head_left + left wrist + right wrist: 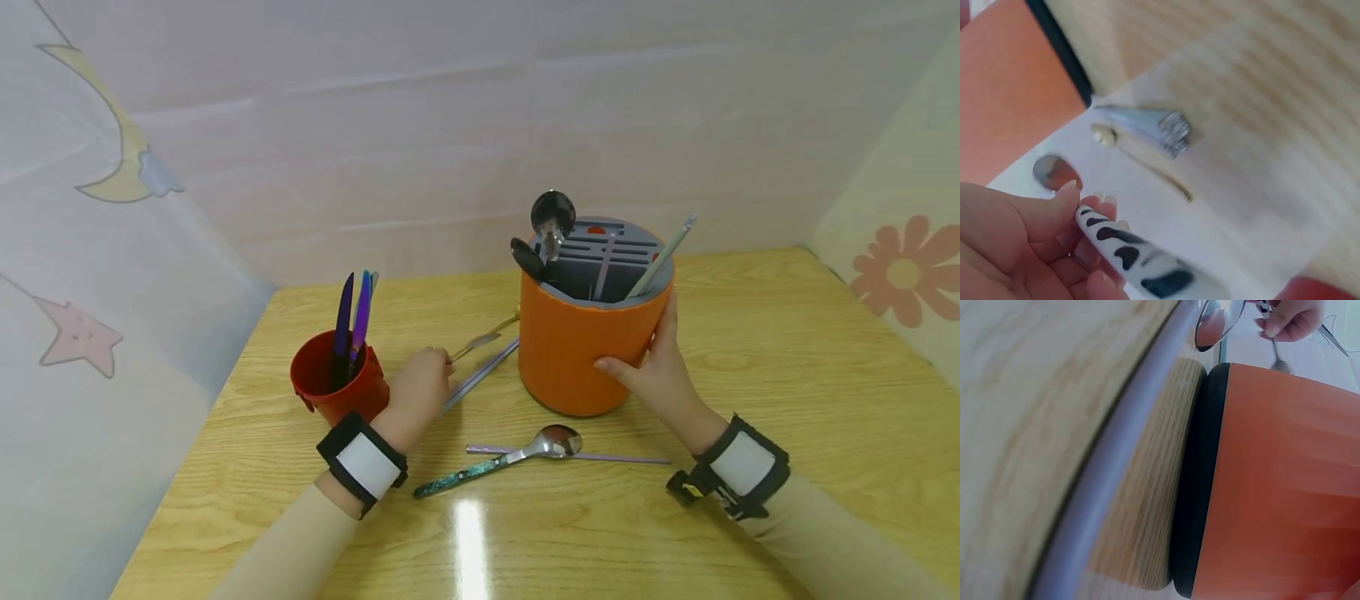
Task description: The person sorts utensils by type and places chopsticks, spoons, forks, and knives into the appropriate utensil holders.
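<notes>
Hands at work on a wooden table [787,350]: I see my right hand [656,367] with fingers spread wide, wrapped against the side of the orange utensil holder [581,350], which stands upright mid-table with spoons and chopsticks in it. My left hand [420,387] lies just beside the red cup [333,387], fingers curled and pinching the black-and-white patterned handle [1132,259] of a fork [480,340] whose tines point toward the holder. A spoon [525,454] lies flat in front of the holder.
</notes>
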